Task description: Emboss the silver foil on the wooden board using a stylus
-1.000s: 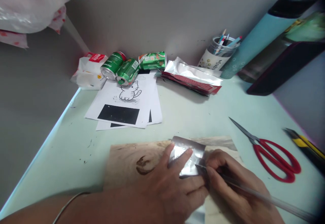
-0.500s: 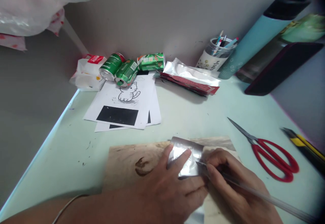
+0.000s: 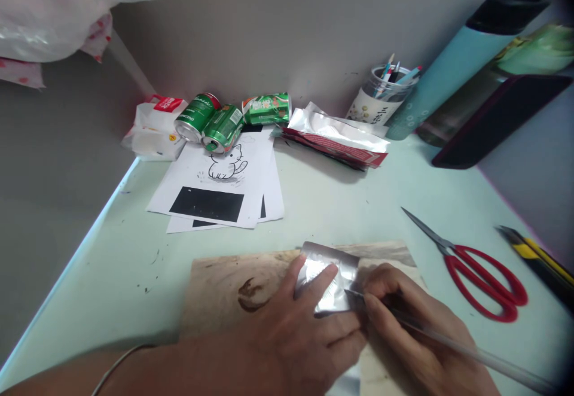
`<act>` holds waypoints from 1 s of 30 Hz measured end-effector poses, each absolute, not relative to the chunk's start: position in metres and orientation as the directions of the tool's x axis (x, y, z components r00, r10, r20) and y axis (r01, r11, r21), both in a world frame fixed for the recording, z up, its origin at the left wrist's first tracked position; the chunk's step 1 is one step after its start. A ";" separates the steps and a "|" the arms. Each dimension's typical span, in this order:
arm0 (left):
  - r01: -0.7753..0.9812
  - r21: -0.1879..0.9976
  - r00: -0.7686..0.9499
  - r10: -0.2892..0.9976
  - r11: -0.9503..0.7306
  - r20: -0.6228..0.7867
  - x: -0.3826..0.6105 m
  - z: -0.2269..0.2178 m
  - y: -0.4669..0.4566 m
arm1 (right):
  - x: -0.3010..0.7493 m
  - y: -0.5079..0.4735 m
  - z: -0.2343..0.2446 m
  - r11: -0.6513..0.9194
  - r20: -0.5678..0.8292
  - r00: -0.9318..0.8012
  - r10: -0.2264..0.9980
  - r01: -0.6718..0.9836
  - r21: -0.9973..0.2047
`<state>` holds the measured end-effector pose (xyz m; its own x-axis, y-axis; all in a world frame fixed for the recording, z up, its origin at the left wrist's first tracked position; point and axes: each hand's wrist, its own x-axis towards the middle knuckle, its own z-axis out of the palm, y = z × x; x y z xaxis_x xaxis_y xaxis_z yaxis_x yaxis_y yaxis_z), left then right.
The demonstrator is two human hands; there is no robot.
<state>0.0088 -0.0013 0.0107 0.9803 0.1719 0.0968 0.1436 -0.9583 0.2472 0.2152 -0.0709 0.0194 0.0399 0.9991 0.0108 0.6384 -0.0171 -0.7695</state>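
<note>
A shiny silver metal sheet [image 3: 329, 252], likely cut from a can, lies on the wooden board [image 3: 215, 276]. My left hand [image 3: 309, 330] rests across it with index and middle fingers spread and pressing on the metal. From the right, my right hand [image 3: 408, 324] pinches a slender craft knife [image 3: 430, 331] between thumb and fingers. Its pointed dark tip touches the sheet just right of my left fingers. The lower part of the sheet is hidden under my left hand, though a pale strip of it shows below.
Red-handled scissors [image 3: 482, 279] and a yellow-black utility knife [image 3: 533, 255] lie at the right. Behind are cat-drawing papers [image 3: 224, 195], green cans [image 3: 266, 109], foil packets [image 3: 336, 136], a pen jar [image 3: 376, 100], a blue bottle [image 3: 452, 73] and a tissue pack [image 3: 159, 127].
The knife tip has shifted very slightly left and down on the metal sheet, with my right hand moving along. My left hand stays in place.
</note>
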 end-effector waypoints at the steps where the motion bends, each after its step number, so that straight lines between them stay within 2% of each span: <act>1: 0.145 0.248 0.980 0.174 -0.958 0.099 0.009 0.010 -0.002 | 0.215 -0.070 0.020 -0.015 0.006 0.031 1.000 0.637 -0.770; 12: 0.162 0.292 0.975 0.198 -0.942 0.098 0.012 0.008 -0.003 | 0.216 -0.070 0.019 0.036 0.005 -0.050 0.999 0.635 -0.772; 20: 0.153 0.254 0.961 0.204 -0.955 0.187 0.010 0.010 -0.002 | 0.218 -0.073 0.020 -0.079 -0.002 0.132 0.991 0.582 -0.809; 30: 0.160 0.249 0.966 0.204 -0.955 0.159 0.011 0.009 -0.002 | 0.220 -0.073 0.020 -0.110 -0.041 0.131 0.991 0.586 -0.803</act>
<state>0.0107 -0.0019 0.0095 0.9660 0.2037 0.1592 0.1604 -0.9552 0.2487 0.2199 -0.0731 0.0201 0.1307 0.9906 -0.0407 0.5863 -0.1103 -0.8025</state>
